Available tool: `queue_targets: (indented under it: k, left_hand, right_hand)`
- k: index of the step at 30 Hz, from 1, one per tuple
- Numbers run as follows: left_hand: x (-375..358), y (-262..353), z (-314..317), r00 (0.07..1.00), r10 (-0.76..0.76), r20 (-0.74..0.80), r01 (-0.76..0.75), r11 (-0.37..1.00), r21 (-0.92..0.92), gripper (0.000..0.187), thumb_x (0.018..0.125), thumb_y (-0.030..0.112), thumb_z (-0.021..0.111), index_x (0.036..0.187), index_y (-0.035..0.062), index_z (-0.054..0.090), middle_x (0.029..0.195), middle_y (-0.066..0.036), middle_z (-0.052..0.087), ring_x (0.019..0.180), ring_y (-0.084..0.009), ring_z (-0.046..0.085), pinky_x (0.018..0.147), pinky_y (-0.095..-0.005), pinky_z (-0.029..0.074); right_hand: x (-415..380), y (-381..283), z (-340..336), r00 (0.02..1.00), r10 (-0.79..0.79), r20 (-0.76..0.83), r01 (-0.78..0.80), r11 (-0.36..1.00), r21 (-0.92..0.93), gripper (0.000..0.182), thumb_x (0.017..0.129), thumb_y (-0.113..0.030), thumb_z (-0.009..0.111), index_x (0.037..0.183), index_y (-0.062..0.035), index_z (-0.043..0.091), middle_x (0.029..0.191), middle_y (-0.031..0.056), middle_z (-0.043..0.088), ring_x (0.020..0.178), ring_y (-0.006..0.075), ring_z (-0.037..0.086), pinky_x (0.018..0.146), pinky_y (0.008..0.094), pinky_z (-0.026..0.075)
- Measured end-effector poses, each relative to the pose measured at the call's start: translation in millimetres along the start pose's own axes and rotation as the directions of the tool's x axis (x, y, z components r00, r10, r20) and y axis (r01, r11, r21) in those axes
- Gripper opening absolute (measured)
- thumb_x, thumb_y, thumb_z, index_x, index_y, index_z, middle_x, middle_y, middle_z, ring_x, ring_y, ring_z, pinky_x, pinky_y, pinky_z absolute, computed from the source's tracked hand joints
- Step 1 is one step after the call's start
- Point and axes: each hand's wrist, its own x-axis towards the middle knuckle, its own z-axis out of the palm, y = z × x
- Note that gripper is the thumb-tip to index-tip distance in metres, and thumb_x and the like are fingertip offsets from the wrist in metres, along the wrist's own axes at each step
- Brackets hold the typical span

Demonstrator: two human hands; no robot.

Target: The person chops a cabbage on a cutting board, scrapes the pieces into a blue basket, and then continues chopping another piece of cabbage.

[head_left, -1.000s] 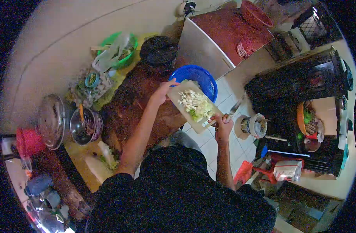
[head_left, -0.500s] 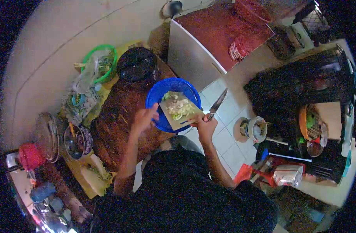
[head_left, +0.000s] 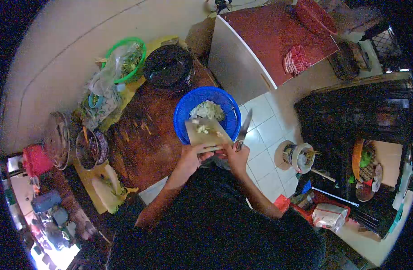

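Note:
A cutting board (head_left: pixel 217 134) is tilted over the near rim of a blue basket (head_left: pixel 181 105), with a few pale chopped pieces still on it. More chopped pale vegetable (head_left: pixel 208 109) lies inside the basket. My left hand (head_left: pixel 192 161) is closed on the board's near left edge. At its near right corner my right hand (head_left: pixel 237 161) grips the board too, and also holds a knife (head_left: pixel 245 127) by the handle, blade pointing away from me. The fingers under the board are partly hidden.
A brown wooden table (head_left: pixel 143 153) bears a black pot (head_left: pixel 168 67), a green basket (head_left: pixel 141 63) and a cabbage (head_left: pixel 108 195). Beyond it stands a cabinet with a red top (head_left: pixel 265 31). On the right, a bucket (head_left: pixel 301 157) stands by the tiled floor (head_left: pixel 265 119).
My left hand has come down to the board's near edge. The board has tilted and drawn nearer to me, and most of the chopped vegetable has slid from it into the basket.

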Motion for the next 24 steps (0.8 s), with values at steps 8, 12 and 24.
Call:
queue_targets:
  k: [8, 12, 24]
  left_hand:
    - [0, 23, -22, 1.000, -0.015, -0.013, 0.018, 0.971, 0.239, 0.024, 0.084, 0.018, 0.063, 0.096, -0.0024, 0.065, 0.081, -0.014, 0.068, 0.062, -0.0203, 0.065, 0.051, -0.0262, 0.052]
    - [-17, 40, -9, 0.998, 0.007, 0.063, -0.021, 0.972, 0.232, 0.024, 0.084, 0.019, 0.063, 0.097, -0.0013, 0.065, 0.083, -0.014, 0.069, 0.061, -0.0199, 0.064, 0.051, -0.0262, 0.052]
    - [-43, 54, -15, 0.996, 0.079, 0.031, -0.085, 0.928, 0.362, 0.025, 0.087, 0.021, 0.061, 0.095, -0.0018, 0.064, 0.083, -0.016, 0.070, 0.057, -0.0184, 0.063, 0.046, -0.0258, 0.049]
  right_hand:
    - [37, -63, -54, 0.789, -0.258, 0.557, 0.496, 0.803, -0.331, 0.041, 0.099, -0.040, 0.045, 0.090, -0.0021, 0.058, 0.065, 0.0205, 0.057, 0.061, 0.0378, 0.059, 0.055, 0.0461, 0.043]
    - [52, -66, -52, 0.652, -0.219, 0.726, 0.646, 0.662, -0.380, 0.038, 0.097, -0.040, 0.046, 0.093, -0.0057, 0.061, 0.073, 0.0209, 0.062, 0.068, 0.0415, 0.061, 0.060, 0.0509, 0.046]
    - [65, -65, -45, 0.624, -0.314, 0.716, 0.674, 0.680, -0.290, 0.028, 0.090, -0.033, 0.062, 0.097, -0.0074, 0.072, 0.077, 0.0182, 0.067, 0.066, 0.0302, 0.066, 0.062, 0.0369, 0.051]
